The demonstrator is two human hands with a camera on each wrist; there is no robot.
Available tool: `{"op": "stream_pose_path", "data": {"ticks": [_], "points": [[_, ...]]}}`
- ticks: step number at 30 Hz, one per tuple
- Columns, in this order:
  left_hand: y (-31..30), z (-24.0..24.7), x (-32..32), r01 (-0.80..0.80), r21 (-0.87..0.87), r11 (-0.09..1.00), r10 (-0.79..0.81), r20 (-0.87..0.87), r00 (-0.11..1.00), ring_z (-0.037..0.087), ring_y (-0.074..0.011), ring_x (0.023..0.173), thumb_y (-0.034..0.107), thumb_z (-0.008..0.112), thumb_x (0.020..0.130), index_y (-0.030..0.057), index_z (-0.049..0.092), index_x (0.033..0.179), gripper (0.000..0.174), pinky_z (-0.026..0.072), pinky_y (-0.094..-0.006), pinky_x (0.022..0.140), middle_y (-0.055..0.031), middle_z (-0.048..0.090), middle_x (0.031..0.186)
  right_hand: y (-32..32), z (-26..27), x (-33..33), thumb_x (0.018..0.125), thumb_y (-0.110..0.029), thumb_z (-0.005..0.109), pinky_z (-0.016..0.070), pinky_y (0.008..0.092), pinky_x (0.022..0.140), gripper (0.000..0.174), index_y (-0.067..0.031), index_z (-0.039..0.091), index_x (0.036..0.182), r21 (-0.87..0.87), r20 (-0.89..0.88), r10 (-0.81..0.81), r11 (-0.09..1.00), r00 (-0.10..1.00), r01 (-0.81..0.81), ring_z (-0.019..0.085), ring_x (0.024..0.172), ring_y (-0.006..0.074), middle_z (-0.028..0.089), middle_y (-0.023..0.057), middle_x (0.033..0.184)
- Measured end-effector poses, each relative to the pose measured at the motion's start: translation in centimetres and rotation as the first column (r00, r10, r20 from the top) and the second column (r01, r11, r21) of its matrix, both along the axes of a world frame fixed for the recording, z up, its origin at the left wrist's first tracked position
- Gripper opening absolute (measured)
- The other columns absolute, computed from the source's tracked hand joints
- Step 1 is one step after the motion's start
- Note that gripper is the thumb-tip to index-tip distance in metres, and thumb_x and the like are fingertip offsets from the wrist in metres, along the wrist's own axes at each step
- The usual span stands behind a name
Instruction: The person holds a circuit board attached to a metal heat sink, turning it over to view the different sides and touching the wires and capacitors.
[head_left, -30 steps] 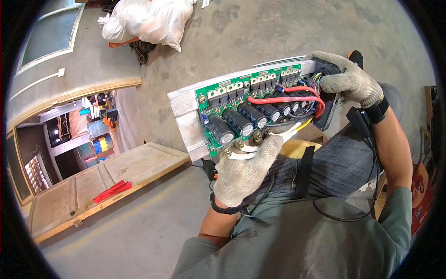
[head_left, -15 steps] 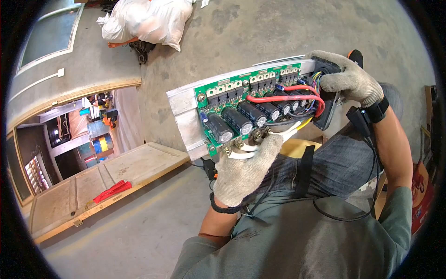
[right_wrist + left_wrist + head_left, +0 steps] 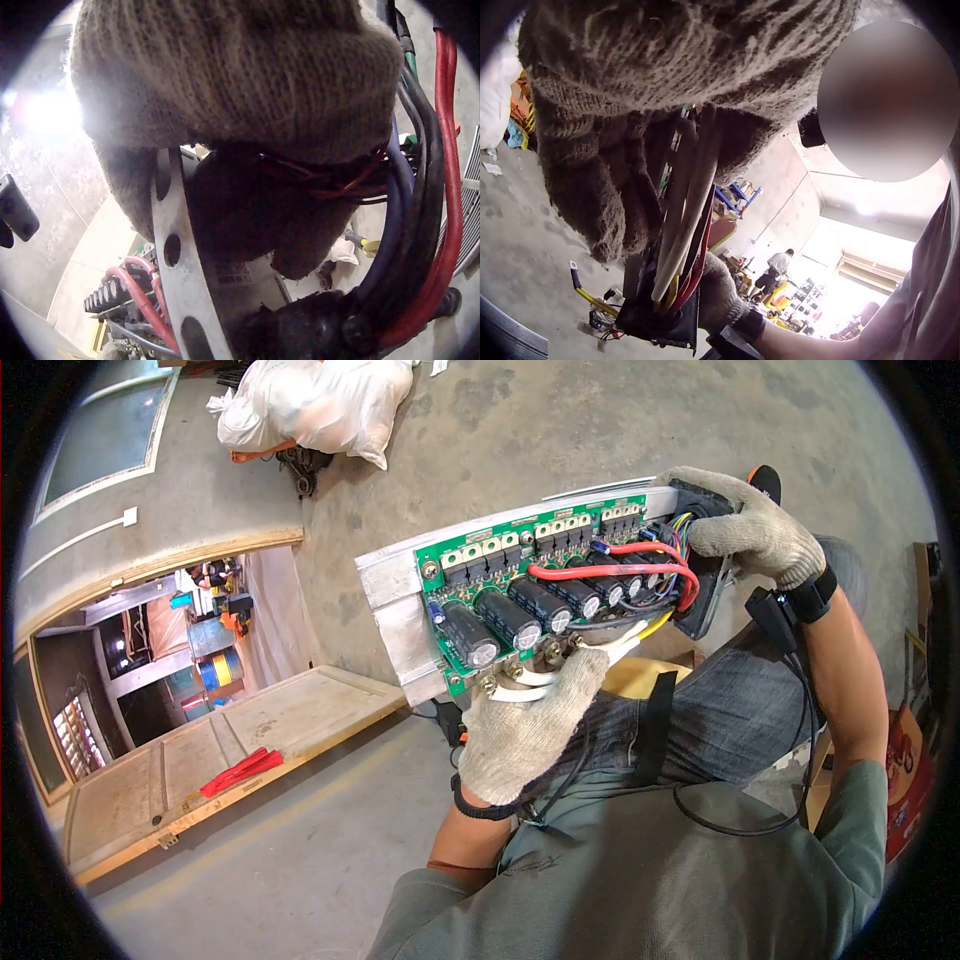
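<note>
- Green circuit board [image 3: 429,552] on a silver metal profile [image 3: 398,615], held in the air between both hands, in front of the body.
- Status, as judged: black capacitors [image 3: 515,620] are seated in a row; red cable [image 3: 590,573] runs across them towards the black end plate [image 3: 698,626].
- White leads [image 3: 518,695] meet terminals at the board's lower edge. Whether each is tight: cannot tell.
- Remaining work: none can be established; no loose board part is identifiable, and neither hand shows a tool.
- Left hand [image 3: 525,735], gloved: fingers curled round the board's lower edge, thumb in front near the white leads.
- Right hand [image 3: 765,540], gloved: fingers bent round the black end plate, beside the bundled thin wires [image 3: 684,532]. Some fingertips hidden.
- Change against half a second ago: board's free end sits very slightly further left in the head view; grips and wiring look the same.
</note>
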State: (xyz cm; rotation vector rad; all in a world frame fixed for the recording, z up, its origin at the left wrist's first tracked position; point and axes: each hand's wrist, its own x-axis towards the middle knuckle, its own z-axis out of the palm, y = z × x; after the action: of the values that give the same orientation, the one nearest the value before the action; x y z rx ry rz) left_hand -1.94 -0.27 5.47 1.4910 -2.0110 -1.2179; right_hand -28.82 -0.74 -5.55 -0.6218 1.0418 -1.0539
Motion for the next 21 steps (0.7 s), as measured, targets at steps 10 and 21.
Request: {"op": "stream_pose_path", "data": {"ticks": [10,21], "points": [[0.03,-0.06,0.05,0.021,-0.016,1.0,-0.02,0.012,1.0,0.067,-0.011,0.08,0.022,0.074,0.085,0.0023,0.072,0.101,0.026,0.0527,-0.0285,0.072,-0.0077,0.073,0.088,-0.04,0.17,-0.1,0.075,-0.01,0.071,0.0529,0.0283,0.087,0.074,0.0048,0.041,0.141,0.004,-0.026,0.021,1.0,0.999,-0.021,0.064,0.098,0.018,0.062,0.0132,0.118],[0.1,0.18,-0.15,-0.03,0.034,0.999,0.03,0.003,1.0,0.067,-0.011,0.08,0.025,0.075,0.084,0.0031,0.072,0.102,0.029,0.0524,-0.0282,0.072,-0.0077,0.073,0.09,-0.07,-0.3,-0.15,0.075,-0.008,0.071,0.0533,0.0291,0.087,0.074,0.0052,0.041,0.141,-0.007,-0.008,0.024,1.0,1.0,-0.024,0.064,0.098,0.0189,0.062,0.0142,0.119]]}}
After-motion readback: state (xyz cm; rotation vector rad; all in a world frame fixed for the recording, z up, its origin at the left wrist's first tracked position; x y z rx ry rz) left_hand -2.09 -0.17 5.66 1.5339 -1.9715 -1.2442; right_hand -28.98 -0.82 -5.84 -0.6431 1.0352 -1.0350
